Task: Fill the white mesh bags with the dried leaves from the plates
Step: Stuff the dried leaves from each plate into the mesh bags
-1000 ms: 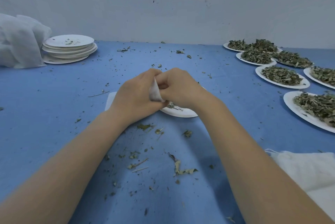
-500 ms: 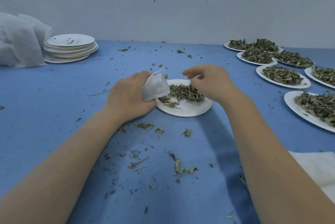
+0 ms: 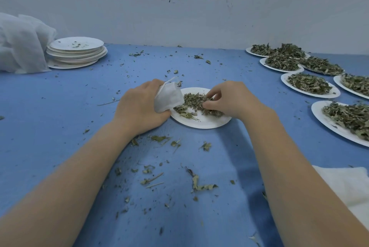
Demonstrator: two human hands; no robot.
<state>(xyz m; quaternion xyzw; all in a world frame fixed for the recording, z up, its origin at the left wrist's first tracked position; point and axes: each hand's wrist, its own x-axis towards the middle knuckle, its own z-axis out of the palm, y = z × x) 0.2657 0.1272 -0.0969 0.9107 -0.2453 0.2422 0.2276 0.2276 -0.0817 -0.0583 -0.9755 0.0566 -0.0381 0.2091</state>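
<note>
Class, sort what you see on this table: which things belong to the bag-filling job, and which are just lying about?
In the job:
mesh bag, in left hand
leaves, under right hand
plate
full plates

Lying about:
empty plates
spilled bits

Left hand (image 3: 139, 106) covers the near side of the white mesh bag (image 3: 168, 97); bag mouth not visible, contents can't be told. Right hand (image 3: 233, 100) fingertips sink into the dried leaves (image 3: 194, 100) on the centre plate (image 3: 201, 122), so whether they pinch any is unclear. At the right edge of the frame two plates (image 3: 323, 116) are cut off, and the white cloth (image 3: 347, 184) at lower right too. White fabric bundle (image 3: 20, 46) at upper left is cropped by the left edge. Lower plates in the stack (image 3: 75, 54) mostly hidden.
</note>
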